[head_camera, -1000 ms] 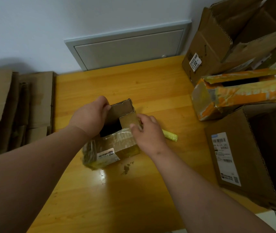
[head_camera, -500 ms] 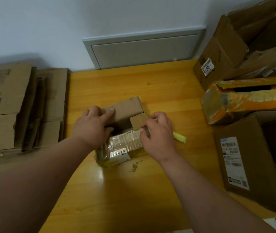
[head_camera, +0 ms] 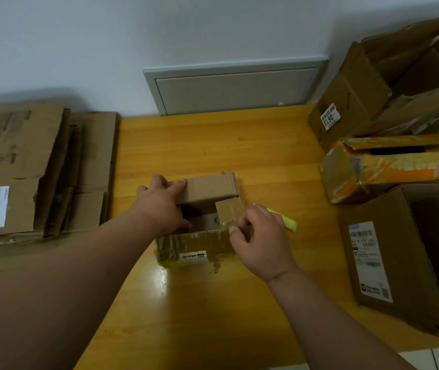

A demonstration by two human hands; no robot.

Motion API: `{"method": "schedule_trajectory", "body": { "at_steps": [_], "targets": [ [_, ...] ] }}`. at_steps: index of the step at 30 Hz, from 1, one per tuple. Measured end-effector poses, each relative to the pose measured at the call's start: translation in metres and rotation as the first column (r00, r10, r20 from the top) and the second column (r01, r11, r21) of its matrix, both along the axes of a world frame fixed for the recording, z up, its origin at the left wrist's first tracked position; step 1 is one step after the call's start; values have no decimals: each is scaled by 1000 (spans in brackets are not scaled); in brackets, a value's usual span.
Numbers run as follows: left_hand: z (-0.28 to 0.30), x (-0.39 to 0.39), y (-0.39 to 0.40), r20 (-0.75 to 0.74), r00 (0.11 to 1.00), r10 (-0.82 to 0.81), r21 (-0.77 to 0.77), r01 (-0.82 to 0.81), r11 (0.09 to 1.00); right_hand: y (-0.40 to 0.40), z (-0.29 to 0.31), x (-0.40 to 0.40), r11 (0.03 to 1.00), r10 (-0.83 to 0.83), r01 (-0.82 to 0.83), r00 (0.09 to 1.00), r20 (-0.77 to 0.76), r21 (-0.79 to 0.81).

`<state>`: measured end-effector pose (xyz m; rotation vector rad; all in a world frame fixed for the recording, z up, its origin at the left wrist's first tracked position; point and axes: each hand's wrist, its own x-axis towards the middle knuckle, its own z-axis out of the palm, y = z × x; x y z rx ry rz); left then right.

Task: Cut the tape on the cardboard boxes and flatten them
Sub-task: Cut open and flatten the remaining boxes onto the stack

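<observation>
A small taped cardboard box (head_camera: 191, 248) stands open in the middle of the wooden table (head_camera: 213, 316). My left hand (head_camera: 161, 206) holds its far left corner, fingers laid over the far flap (head_camera: 210, 186) and thumb inside the opening. At the near right corner my right hand (head_camera: 259, 236) pinches the box edge by the small right flap (head_camera: 229, 209). A yellow-green utility knife (head_camera: 287, 225) lies on the table just behind my right hand, partly hidden by it.
Flattened cardboard (head_camera: 26, 169) is stacked at the left. On the right stand an open box with a shipping label (head_camera: 389, 263), an orange-taped box (head_camera: 389, 169) and a large open box (head_camera: 360, 102). A grey wall panel (head_camera: 234, 86) sits behind the table.
My left hand shifted from the box's left wall onto the far flap, which has come down over the opening. The right hand stays at the right corner.
</observation>
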<state>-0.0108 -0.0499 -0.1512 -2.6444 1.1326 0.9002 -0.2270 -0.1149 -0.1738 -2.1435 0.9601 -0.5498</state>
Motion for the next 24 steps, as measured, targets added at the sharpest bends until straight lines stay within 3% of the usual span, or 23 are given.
{"method": "schedule_trajectory", "body": {
  "at_steps": [4, 7, 10, 14, 19, 24],
  "targets": [
    [9, 4, -5, -121, 988, 90, -79, -100, 992, -4, 7, -2, 966, -136, 114, 987, 84, 232],
    [16, 10, -5, -210, 962, 174, -200, -216, 956, -17, 10, -3, 877, -122, 180, 980, -156, 446],
    [23, 14, -2, -228, 948, 221, -268, -279, 922, -24, 15, 4, 833, 41, 191, 915, -402, 519],
    [32, 12, 2, -281, 924, 261, -214, -325, 921, -21, 17, 20, 845, 105, 208, 839, -534, 492],
    [39, 3, 5, -262, 940, 219, -155, -264, 952, -14, 8, 37, 906, 5, 285, 732, -681, 312],
    [48, -2, 8, -240, 953, 184, -142, -222, 965, -10, 8, 47, 922, -8, 289, 681, -733, 258]
  ]
}}
